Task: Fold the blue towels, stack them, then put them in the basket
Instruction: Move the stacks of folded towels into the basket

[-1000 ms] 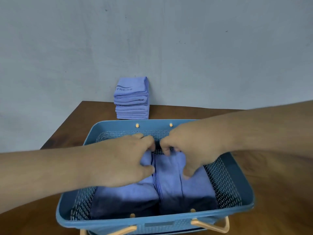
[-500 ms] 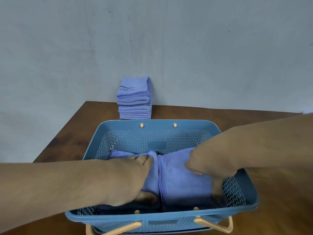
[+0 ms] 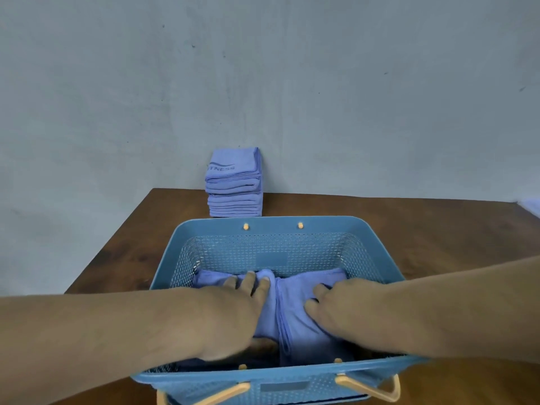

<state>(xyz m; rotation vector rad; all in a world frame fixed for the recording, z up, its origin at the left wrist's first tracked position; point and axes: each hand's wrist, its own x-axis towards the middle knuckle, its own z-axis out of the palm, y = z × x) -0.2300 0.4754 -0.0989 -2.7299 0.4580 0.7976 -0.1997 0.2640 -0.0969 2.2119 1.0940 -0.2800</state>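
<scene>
A blue perforated basket [image 3: 271, 222] stands on the brown table in front of me. Two stacks of folded blue towels lie side by side inside it, the left stack [image 3: 210, 280] and the right stack [image 3: 295, 325]. My left hand [image 3: 230, 317] rests flat on the left stack with its fingers spread and its thumb near the stack's front edge. My right hand [image 3: 347, 308] presses on the right stack, fingers apart and bent onto the cloth. A third stack of folded blue towels [image 3: 233, 185] stands on the table behind the basket, against the wall.
The wooden table [image 3: 117, 258] ends at its left edge close to the basket. A grey wall [image 3: 292, 97] runs along the back edge. Beige handles [image 3: 368, 388] hang folded down on the basket's near side. Bare tabletop lies to the right of the basket.
Both hands have moved from the far middle of the basket toward me and down onto the towels. Their pinching fingers have spread flat. The view has tilted up slightly.
</scene>
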